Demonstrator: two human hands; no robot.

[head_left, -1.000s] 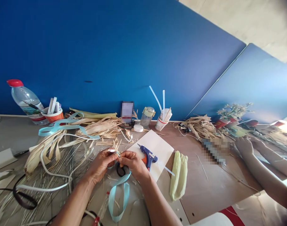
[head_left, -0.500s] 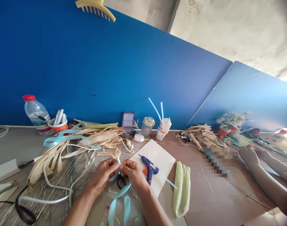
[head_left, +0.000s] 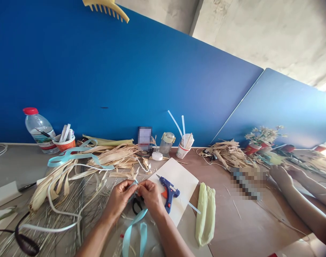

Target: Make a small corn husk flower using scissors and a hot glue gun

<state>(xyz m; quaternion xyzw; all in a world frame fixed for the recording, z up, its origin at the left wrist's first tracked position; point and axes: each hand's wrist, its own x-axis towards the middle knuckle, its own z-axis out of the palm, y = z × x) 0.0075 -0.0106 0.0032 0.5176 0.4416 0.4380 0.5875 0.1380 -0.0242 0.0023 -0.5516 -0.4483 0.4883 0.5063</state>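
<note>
My left hand (head_left: 121, 198) and my right hand (head_left: 151, 196) meet fingertip to fingertip low in the middle of the view, both with fingers closed. Between them they pinch a light blue ribbon (head_left: 143, 233) at the base of a small piece of dry corn husk (head_left: 135, 175), whose pale tip sticks up. The ribbon's loose length hangs below and lies on the table. Black scissor handles (head_left: 137, 206) show partly behind my hands. A blue glue gun (head_left: 169, 191) lies on a white sheet (head_left: 185, 178), just right of my right hand.
A pale green husk (head_left: 205, 214) lies right of the sheet. Dry husks (head_left: 111, 155), white cord (head_left: 51, 200) and another blue ribbon (head_left: 69, 159) clutter the left. A bottle (head_left: 39, 130) and cups stand along the blue partition (head_left: 152, 71). Another person's arms (head_left: 294, 194) reach in at right.
Both hands stay together, with small finger movements. The ribbon around the husk piece now sits tighter between the fingertips, and less of the husk shows above it. The view has shifted slightly.
</note>
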